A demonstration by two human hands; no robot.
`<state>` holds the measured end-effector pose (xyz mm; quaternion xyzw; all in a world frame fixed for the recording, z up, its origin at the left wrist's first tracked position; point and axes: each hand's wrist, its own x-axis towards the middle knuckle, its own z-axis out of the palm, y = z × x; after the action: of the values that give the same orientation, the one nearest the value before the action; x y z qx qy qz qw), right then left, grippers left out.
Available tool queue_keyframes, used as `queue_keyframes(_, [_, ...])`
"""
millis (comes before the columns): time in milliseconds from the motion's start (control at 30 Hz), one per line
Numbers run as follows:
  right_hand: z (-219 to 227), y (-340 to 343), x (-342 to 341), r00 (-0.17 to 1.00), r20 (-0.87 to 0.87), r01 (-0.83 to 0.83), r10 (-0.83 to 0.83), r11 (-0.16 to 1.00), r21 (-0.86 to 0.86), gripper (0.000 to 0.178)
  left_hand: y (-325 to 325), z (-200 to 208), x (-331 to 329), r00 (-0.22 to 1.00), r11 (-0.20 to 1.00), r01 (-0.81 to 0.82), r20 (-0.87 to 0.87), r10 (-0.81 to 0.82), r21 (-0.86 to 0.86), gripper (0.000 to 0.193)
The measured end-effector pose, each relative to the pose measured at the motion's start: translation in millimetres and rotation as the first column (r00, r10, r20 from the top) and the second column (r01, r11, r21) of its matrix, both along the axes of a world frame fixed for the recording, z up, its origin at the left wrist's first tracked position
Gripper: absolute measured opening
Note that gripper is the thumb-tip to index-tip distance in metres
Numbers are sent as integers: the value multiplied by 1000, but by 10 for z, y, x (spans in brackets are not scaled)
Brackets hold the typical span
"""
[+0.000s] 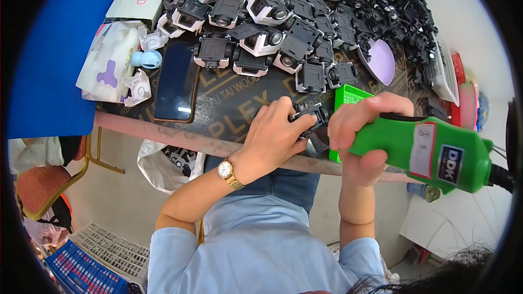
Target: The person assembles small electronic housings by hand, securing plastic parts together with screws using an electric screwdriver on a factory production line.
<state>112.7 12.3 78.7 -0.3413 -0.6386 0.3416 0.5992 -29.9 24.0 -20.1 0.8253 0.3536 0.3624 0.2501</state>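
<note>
My left hand (277, 135) is near the table's front edge, closed on a small black toy car part (311, 113) with its thumb and fingers. Much of that part is covered by the fingers. My right hand (364, 133) grips a green corded electric screwdriver (400, 146), tilted with its cord end to the right and its tip side toward the part. The fingers hide the tip, so I cannot tell whether it touches. Behind the right hand stands a bright green tray (348, 93), partly covered.
Black-and-white toy car bodies (261, 8) pile up at the back, with loose black parts (389, 16) at the back right. A dark phone (177, 84), a white-purple packet (111, 62) and a light blue object (146, 59) lie left. A purple dish (378, 62) sits right.
</note>
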Motion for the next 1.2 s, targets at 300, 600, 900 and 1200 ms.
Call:
queue_keyframes(300, [-231, -76, 6, 999, -43, 15, -16, 999, -35, 58, -196, -22, 218, 942, 932, -303, -87, 325, 201, 32])
queue_keyframes(600, [-250, -6, -222, 948, 117, 290, -296, 955, 67, 47, -202, -60, 156, 973, 971, -229, 4, 230, 72, 47])
queue_keyframes(900, [71, -154, 105, 949, -240, 230, -204, 969, 87, 72, -202, 33, 13, 997, 996, -78, -9, 77, -54, 49])
queue_keyframes(1200, [-211, -293, 780, 934, -203, 320, -293, 940, 118, 65, -362, 204, -267, 994, 966, 68, 100, -45, -250, 32])
